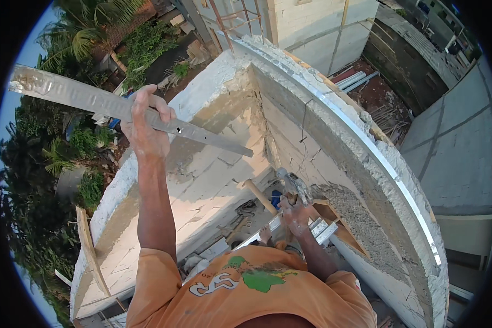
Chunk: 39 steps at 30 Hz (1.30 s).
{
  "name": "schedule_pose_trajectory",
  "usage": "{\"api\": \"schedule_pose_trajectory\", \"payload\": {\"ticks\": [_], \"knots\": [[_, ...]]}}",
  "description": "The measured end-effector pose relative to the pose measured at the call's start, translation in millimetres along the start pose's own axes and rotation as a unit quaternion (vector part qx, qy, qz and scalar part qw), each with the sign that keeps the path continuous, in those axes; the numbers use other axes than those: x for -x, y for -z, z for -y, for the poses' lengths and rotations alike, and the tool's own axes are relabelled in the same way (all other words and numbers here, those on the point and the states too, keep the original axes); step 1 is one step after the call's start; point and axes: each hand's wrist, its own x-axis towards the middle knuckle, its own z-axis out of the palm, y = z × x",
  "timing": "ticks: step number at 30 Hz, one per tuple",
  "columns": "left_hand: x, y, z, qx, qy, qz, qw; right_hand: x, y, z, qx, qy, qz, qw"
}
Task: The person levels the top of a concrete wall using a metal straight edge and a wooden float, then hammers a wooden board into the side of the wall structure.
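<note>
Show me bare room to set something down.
Left wall top, rough: between metal straightedge and corner; lower, between left forearm and wooden plank.
Crowded: around right hand, wooden handle; right wall top carries a metal strip.

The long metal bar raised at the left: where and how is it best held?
Probably near mid-length, coming from the person's own side with fingers wrapped around it, as the left hand does: the metal bar is long, straight and slim, both ends jutting free, so a central grip should balance better.
</note>
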Motion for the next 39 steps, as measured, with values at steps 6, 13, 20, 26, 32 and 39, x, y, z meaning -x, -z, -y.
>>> {"api": "schedule_pose_trajectory", "payload": {"ticks": [6,13,20,26,32,39], "knots": [[-31.2,-43.2,1.4,-0.001,-0.034,0.078,0.996,-8.8,-15.8,24.1,0.001,-0.041,-0.105,0.994],[-27.6,-40.0,3.2,-0.002,-0.026,0.11,0.994,-10.6,-20.0,6.7,-0.069,-0.054,-0.045,0.995],[-35.3,-41.8,2.2,0.006,-0.056,0.118,0.991,-21.9,-29.0,2.2,-0.368,-0.224,-0.082,0.899],[-65.7,-74.6,-5.4,-0.02,-0.091,0.086,0.992,-33.7,-33.7,4.4,-0.325,-0.176,-0.029,0.929],[-91.3,-99.4,-4.9,-0.027,-0.096,0.097,0.99,-33.8,-43.1,-7.8,-0.336,-0.18,-0.046,0.923],[-105.3,-117.9,7.3,-0.028,-0.089,0.11,0.99,-32.9,-34.9,-13.8,-0.734,-0.198,0.027,0.649]]}}
